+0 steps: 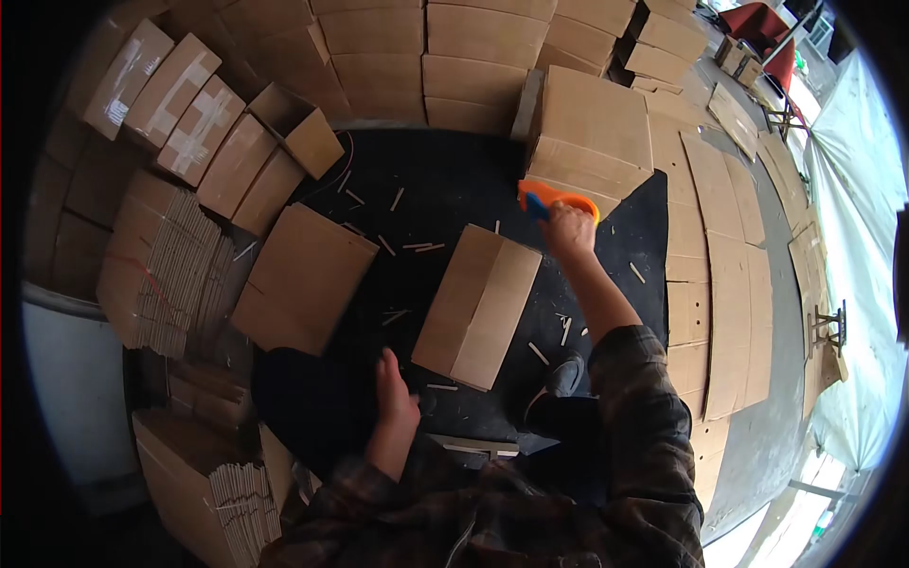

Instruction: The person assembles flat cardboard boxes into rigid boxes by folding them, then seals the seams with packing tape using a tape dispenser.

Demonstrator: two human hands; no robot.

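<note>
My right hand (571,233) is closed around an orange and blue tape dispenser (532,194), raised beyond the far right corner of a closed cardboard box (464,301). That box lies on the black mat (379,180) in front of me, with a seam running along its top. Just off the box's near left corner, my left hand (396,405) is held with its fingers extended and nothing in it. In this view the dispenser overlaps the lower front of a larger carton (597,123) behind it.
Tall stacks of cartons (473,71) line the back. Taped boxes (202,123) and an open box (308,142) stand at left, above bundled flat cardboard (156,260). Another box (305,275) sits on the mat's left. Cardboard strips (423,247) litter the mat; flattened sheets (724,303) lie right.
</note>
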